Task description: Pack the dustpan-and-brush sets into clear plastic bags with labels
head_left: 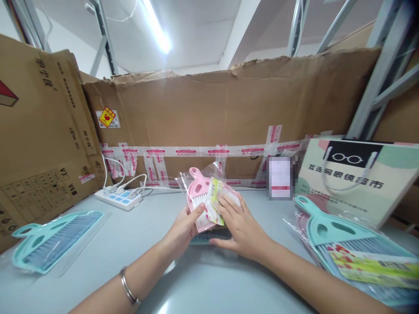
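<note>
A pink dustpan and brush set [198, 185] in a clear plastic bag is in front of me, tilted toward me. My left hand [188, 222] grips its lower left edge, thumb on top. My right hand [240, 224] lies on its right side, fingers stretched over a green and white label card [214, 203], thumb spread away. Part of a teal item [203, 239] shows underneath the pink set; the rest is hidden by it and my hands.
One bagged teal dustpan set [59, 240] lies at left; another [347, 235], with a label, lies at right over something pink. Behind are a white power strip [119, 198], a phone-like blurred screen [280, 179], a paper bag [356, 174] and a large cardboard box [196, 113].
</note>
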Tool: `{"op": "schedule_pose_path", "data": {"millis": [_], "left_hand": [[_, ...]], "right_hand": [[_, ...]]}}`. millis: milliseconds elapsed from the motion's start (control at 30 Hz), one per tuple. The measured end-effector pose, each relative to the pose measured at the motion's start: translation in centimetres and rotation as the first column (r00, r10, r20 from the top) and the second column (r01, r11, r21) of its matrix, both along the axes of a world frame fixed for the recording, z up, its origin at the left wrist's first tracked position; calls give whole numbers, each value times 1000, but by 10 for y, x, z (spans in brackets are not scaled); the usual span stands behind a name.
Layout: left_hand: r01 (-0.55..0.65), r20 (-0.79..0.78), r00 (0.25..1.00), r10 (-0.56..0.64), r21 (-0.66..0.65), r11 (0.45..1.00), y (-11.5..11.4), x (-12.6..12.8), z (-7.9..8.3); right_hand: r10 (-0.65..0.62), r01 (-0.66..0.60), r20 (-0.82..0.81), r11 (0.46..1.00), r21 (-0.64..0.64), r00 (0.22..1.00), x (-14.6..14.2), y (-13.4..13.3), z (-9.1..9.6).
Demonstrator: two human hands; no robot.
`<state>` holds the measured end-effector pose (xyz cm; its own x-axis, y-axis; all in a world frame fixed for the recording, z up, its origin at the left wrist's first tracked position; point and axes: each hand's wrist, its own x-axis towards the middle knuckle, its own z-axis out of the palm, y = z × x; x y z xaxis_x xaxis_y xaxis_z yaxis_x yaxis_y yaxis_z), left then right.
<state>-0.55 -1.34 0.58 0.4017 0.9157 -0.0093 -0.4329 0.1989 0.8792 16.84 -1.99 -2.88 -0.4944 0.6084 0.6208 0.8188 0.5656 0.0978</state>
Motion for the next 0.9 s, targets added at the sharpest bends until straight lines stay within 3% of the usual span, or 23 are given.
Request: {"op": "schedule_pose_path", "data": {"millis": [233, 333, 433, 567, 767, 900], "left_hand": [[13, -88, 996, -13, 3, 1000, -4, 8, -15], [15, -91, 996, -15, -3, 1000, -2, 8, -16], [20, -50, 999, -20, -2, 1000, 0, 5, -12], [11, -27, 1000, -12, -17, 1000, 2, -1, -3], [-10, -43, 999, 9, -23, 1000, 3, -6, 5], [-3, -49, 999, 1, -26, 1000, 3, -7, 4]], "right_hand": [[-149, 136, -76, 979, -150, 986, -12, -5, -8], [-152, 131, -99, 973, -191, 983, -11, -5, -8], [-55, 44, -73, 987, -151, 996, -4, -2, -3], [78, -78, -51, 997, -4, 996, 8, 5, 4], [368, -350, -151, 927, 135, 917, 26, 13, 9], [346, -327, -343, 938, 114, 873, 27, 14, 11]]}}
